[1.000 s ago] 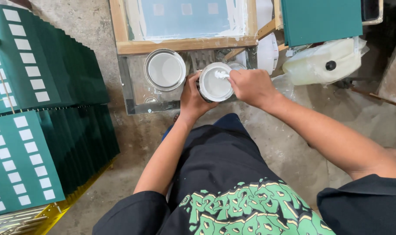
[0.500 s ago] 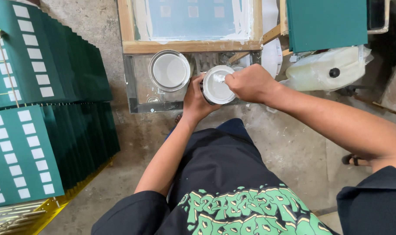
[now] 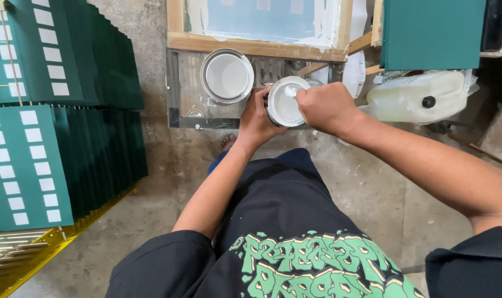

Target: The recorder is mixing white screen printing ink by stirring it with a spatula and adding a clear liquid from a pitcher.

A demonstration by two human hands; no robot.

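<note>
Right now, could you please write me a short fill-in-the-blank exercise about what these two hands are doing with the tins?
The left hand grips the small round tin of ____ paint.
The right hand is closed above the ____ tin.
The larger open metal tin sits to the ____ of the small one.

Missing words: white; small; left

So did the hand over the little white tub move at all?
Cannot tell. The right hand sits over the small tub, beside the bigger open can, as before; the camera shifted, so any small move is unclear.
</note>
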